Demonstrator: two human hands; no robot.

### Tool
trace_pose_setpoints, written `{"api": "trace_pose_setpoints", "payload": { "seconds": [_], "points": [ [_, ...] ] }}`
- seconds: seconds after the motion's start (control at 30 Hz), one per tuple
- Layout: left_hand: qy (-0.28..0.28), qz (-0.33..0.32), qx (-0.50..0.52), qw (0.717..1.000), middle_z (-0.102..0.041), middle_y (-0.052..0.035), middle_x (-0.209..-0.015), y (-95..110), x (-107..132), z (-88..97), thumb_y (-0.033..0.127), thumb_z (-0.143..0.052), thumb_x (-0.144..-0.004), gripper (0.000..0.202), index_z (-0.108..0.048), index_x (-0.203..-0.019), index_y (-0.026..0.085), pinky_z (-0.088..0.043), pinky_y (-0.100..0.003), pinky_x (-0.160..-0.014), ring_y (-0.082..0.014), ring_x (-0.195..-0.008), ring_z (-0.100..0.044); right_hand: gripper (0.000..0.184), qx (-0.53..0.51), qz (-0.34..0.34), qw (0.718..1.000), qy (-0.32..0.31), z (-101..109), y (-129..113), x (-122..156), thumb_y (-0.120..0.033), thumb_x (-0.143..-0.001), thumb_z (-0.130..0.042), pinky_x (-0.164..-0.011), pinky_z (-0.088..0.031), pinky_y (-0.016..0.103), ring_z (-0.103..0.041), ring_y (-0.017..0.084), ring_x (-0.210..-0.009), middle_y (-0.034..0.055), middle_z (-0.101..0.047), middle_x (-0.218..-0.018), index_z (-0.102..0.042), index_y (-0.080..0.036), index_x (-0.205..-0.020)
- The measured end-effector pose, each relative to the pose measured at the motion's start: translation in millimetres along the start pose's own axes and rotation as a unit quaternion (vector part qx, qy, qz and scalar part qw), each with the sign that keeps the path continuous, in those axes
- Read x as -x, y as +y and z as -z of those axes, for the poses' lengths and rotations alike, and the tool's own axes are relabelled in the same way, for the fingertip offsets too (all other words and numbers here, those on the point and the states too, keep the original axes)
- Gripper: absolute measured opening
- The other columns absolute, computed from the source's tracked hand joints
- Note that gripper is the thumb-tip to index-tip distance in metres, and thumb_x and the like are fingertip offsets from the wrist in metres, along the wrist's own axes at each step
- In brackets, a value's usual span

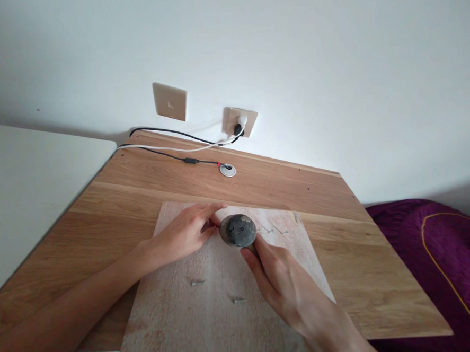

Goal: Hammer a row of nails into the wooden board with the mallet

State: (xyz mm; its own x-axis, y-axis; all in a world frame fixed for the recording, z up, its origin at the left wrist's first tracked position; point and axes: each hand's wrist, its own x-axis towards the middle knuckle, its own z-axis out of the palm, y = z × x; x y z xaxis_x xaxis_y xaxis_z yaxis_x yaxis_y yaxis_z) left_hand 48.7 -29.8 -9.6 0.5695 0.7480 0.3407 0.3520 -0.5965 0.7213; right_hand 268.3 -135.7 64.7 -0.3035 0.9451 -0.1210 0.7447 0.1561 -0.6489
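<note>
A hammer [240, 230] with a broad dark grey head is gripped by its handle in my right hand [275, 263], its head raised towards the camera above a pale wooden board [210, 323]. Just left of the head, my left hand [190, 226] has thumb and fingers pinched together over the board. The hammer head hides part of these fingertips, so what they hold cannot be made out. Right of the head, several small nails stick up from the far part of the board, one being a nail [285, 232]. Nearer me lie a silvery nail [197, 282] and a second nail [238, 300].
Under the board is a brown wooden desk [372, 280]. A black cable [164, 153] runs to a round grommet [228, 170] at the back. Plugs sit in the wall socket [230, 121]. White furniture [30, 195] adjoins on the left; purple fabric [445, 247] lies at right.
</note>
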Motion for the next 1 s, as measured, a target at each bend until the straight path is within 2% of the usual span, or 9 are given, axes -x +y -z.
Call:
{"api": "trace_pose_setpoints", "payload": {
  "seconds": [0.2, 0.43, 0.8, 1.0],
  "points": [
    [-0.001, -0.006, -0.006, 1.0, -0.081, -0.0014, -0.097, -1.9, 1.1, -0.4, 0.003, -0.071, -0.088, 0.052, -0.066, -0.136, 0.023, -0.061, -0.034, -0.091, -0.0216, -0.096, -0.077, 0.02, -0.024, 0.0, 1.0, 0.005, -2.9, 0.9, -0.8, -0.032, -0.115, -0.038, -0.07, -0.045, 0.035, -0.07, 0.023, -0.08, 0.0062, -0.075, -0.094, -0.053, -0.025, -0.104],
    [0.004, -0.011, 0.005, 1.0, -0.08, -0.0038, -0.105, -1.7, 0.9, -3.3, 0.003, -0.071, -0.087, 0.056, -0.063, -0.139, 0.021, -0.06, -0.032, -0.088, -0.0201, -0.093, -0.076, 0.021, -0.028, -0.003, 1.0, 0.009, -2.5, 0.2, -3.7, -0.032, -0.115, -0.038, -0.067, -0.042, 0.034, -0.065, 0.02, -0.072, 0.0036, -0.071, -0.086, -0.051, -0.025, -0.1],
    [0.013, -0.016, 0.012, 1.0, -0.079, 0.0011, -0.094, -3.2, 2.4, -3.6, 0.0, -0.068, -0.088, 0.055, -0.063, -0.137, 0.024, -0.06, -0.031, -0.085, -0.0183, -0.089, -0.076, 0.02, -0.005, 0.006, 1.0, -0.001, -3.3, -0.7, -0.4, -0.031, -0.115, -0.039, -0.07, -0.046, 0.035, -0.073, 0.025, -0.084, 0.0063, -0.075, -0.093, -0.055, -0.023, -0.106],
    [0.005, -0.026, 0.002, 1.0, -0.079, 0.0009, -0.095, -0.3, 0.9, -0.5, -0.002, -0.066, -0.088, 0.053, -0.063, -0.135, 0.024, -0.059, -0.03, -0.085, -0.0185, -0.09, -0.076, 0.02, 0.003, -0.002, 1.0, -0.007, -5.2, -0.7, -3.5, -0.031, -0.114, -0.039, -0.067, -0.044, 0.036, -0.072, 0.025, -0.078, 0.0064, -0.075, -0.091, -0.055, -0.023, -0.106]
  ]
}}
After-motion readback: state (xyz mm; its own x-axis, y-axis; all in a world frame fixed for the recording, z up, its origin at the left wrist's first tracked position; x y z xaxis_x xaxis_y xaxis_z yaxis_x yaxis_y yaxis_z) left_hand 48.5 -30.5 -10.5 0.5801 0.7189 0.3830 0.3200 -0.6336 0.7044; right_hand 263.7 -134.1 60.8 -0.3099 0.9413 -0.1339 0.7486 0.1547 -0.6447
